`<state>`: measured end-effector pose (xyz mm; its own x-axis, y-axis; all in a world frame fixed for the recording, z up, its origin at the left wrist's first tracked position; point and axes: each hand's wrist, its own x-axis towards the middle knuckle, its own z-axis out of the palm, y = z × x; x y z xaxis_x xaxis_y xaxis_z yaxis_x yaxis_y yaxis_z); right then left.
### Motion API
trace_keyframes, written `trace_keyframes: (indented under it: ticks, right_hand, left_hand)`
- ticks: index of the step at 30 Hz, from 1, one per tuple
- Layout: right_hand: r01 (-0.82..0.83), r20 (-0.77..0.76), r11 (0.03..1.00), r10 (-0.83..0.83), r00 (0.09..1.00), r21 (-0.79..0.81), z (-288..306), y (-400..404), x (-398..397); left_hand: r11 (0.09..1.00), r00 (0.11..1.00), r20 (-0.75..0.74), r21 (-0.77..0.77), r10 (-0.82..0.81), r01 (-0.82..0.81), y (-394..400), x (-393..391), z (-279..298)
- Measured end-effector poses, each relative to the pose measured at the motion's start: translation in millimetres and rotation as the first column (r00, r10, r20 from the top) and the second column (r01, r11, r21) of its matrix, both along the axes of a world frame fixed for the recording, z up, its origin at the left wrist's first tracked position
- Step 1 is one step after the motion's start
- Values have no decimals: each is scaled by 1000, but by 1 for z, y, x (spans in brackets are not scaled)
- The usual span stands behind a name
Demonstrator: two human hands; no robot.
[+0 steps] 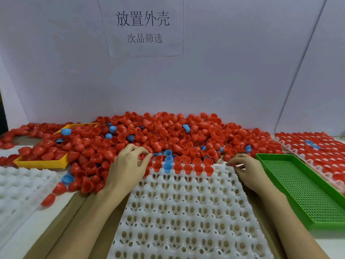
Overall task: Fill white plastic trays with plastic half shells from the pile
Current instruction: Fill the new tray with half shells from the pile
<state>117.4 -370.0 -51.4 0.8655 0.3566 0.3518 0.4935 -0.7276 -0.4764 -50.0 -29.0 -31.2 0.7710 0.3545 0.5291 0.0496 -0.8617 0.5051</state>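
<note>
A white plastic tray (pixel 186 212) with rows of holes lies in front of me. Its far row holds several red half shells (pixel 188 168) and a blue one (pixel 167 166). Behind it spreads a big pile of red half shells (pixel 168 133) with a few blue ones mixed in. My left hand (pixel 128 165) is at the tray's far left corner, its curled fingers pinching a red shell (pixel 144 156). My right hand (pixel 246 167) is at the far right corner, fingers curled over a red shell (pixel 231 164) at the tray's edge.
A green perforated tray (pixel 302 191) lies on the right, with a filled white tray (pixel 317 146) beyond it. A yellow tray (pixel 41 163) sits half buried in shells at the left. Another white tray (pixel 20 186) lies at the near left. A paper sign (pixel 142 27) hangs on the wall.
</note>
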Motion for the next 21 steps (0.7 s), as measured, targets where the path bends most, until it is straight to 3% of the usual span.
trace_keyframes:
  ticks: [9,11,14,17,19,21]
  right_hand:
    - [153,59,974,-165,985,167,5,4,-5]
    - [96,75,980,-111,991,176,9,9,-9]
    - [-109,56,978,100,993,178,19,22,-17]
    - [-241,-70,971,240,968,-2,21,34,-23]
    - [-239,-104,961,226,969,-142,17,37,-22]
    - [-204,-116,963,185,976,-176,16,35,-20]
  left_hand:
    - [1000,1000,15,19,5,-5,-2,0,2]
    - [1000,1000,23,22,1,-1,-2,0,2]
    - [1000,1000,27,18,-5,4,-2,0,3]
    - [1000,1000,19,26,-10,10,-3,-1,3]
    - [999,1000,13,37,-12,12,-3,0,2]
    - [999,1000,13,41,-14,13,-4,0,3]
